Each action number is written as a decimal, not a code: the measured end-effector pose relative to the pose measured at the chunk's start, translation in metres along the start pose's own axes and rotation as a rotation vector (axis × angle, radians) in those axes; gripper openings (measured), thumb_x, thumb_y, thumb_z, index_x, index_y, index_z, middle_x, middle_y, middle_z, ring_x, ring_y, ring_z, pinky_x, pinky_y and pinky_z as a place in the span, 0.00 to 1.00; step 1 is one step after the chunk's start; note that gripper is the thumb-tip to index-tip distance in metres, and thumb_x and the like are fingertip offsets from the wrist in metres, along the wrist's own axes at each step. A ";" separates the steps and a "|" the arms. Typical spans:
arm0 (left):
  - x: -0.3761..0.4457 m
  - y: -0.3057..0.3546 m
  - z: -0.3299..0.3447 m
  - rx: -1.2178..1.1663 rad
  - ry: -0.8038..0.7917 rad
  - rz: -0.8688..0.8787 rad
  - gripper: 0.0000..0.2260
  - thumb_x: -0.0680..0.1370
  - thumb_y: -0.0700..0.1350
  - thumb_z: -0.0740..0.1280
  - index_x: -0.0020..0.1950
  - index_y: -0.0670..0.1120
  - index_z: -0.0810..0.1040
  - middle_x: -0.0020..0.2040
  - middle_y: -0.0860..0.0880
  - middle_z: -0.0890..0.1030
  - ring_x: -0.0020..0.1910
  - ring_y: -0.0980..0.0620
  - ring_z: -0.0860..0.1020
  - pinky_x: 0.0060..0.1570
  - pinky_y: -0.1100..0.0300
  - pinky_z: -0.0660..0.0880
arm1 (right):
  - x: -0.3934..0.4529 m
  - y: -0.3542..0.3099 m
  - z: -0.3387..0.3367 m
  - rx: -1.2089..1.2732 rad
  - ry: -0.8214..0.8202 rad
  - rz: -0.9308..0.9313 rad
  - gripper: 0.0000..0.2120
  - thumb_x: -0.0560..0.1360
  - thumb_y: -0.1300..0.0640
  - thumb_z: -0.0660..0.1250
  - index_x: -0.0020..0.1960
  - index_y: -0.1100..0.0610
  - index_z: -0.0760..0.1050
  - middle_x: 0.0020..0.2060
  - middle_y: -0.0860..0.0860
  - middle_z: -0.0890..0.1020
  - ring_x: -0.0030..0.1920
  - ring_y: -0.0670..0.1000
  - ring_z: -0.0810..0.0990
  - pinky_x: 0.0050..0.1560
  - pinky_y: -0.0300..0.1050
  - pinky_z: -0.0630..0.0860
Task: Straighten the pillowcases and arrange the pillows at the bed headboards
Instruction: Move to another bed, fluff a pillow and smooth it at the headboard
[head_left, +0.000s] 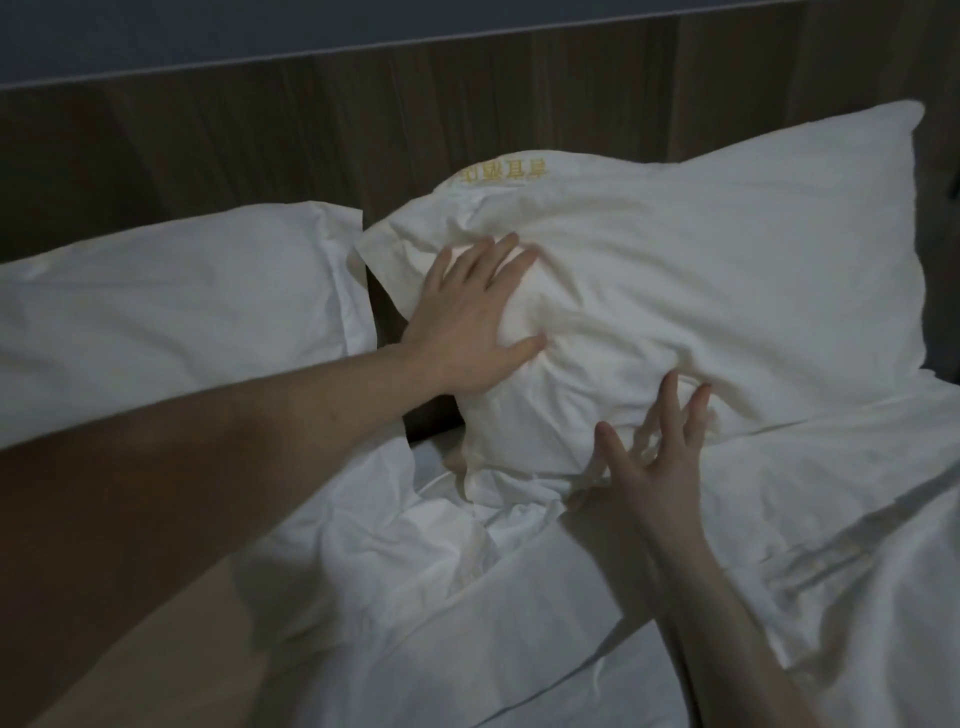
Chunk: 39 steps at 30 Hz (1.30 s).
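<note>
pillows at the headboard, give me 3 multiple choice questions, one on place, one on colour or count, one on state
1. Where does the left hand rest?
A. on the right pillow
B. on the headboard
C. on the left pillow

2. What colour is the right pillow's embroidery?
A. red
B. yellow
C. blue

3. How is the right pillow's case?
A. smooth
B. wrinkled
C. removed

Answers: 1 A, its palm presses that pillow's left end. 2 B, yellow characters show at the top edge. 3 B, folds bunch between the left hand and right hand.
</note>
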<state>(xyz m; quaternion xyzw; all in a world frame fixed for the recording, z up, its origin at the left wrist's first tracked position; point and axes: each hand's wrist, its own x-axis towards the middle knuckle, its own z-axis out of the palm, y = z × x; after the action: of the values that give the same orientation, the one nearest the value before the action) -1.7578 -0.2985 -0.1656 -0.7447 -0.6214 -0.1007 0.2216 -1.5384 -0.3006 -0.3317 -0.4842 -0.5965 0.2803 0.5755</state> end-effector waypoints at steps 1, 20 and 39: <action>0.002 0.003 0.001 0.004 -0.012 -0.016 0.41 0.78 0.71 0.55 0.85 0.53 0.48 0.86 0.51 0.47 0.85 0.47 0.47 0.82 0.40 0.45 | -0.002 -0.001 0.002 -0.061 0.023 -0.050 0.44 0.76 0.50 0.76 0.84 0.46 0.54 0.85 0.53 0.42 0.84 0.51 0.44 0.81 0.53 0.56; -0.359 -0.142 -0.094 0.096 -0.030 -0.136 0.36 0.71 0.53 0.70 0.79 0.46 0.71 0.84 0.44 0.61 0.82 0.40 0.62 0.78 0.39 0.60 | -0.068 0.015 0.057 -0.615 -0.227 -0.075 0.46 0.76 0.33 0.56 0.84 0.58 0.49 0.83 0.64 0.52 0.80 0.71 0.55 0.74 0.74 0.59; -0.591 -0.265 -0.153 -0.216 -0.303 -0.841 0.46 0.74 0.60 0.70 0.85 0.48 0.52 0.86 0.45 0.47 0.84 0.42 0.51 0.81 0.50 0.52 | -0.298 -0.299 0.211 -0.289 -0.545 -0.431 0.40 0.77 0.45 0.70 0.82 0.59 0.58 0.82 0.63 0.56 0.82 0.63 0.52 0.81 0.59 0.53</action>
<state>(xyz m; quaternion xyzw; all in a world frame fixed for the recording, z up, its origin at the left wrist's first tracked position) -2.1187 -0.8544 -0.2272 -0.4531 -0.8810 -0.1360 -0.0107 -1.8558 -0.6339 -0.2266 -0.3313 -0.8495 0.1841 0.3671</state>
